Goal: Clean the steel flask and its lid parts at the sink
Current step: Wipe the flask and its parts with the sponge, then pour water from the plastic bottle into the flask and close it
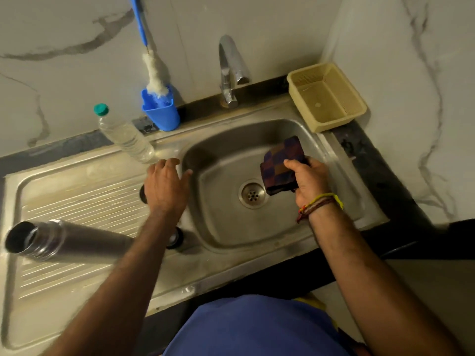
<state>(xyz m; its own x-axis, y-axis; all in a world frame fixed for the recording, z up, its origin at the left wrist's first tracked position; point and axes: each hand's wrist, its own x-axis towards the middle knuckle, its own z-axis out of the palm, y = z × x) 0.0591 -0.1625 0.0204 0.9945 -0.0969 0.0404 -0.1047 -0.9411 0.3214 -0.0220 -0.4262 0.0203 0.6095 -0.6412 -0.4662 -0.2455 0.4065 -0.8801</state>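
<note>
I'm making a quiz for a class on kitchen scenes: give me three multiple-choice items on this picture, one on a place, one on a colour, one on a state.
1. Where does the steel flask lie?
A. in the sink bowl
B. on the ribbed drainboard
C. in the beige basket

2. What colour is the cap of the clear plastic bottle?
A. red
B. white
C. green

3. What is the right hand doing?
A. gripping a checked cloth
B. turning the tap
C. resting flat on the counter

Answers:
1 B: the flask lies on its side, open mouth to the left, on the drainboard.
2 C: the cap at the bottle's top is green.
3 A: its fingers curl round the checked cloth above the sink bowl; the left hand holds nothing.
</note>
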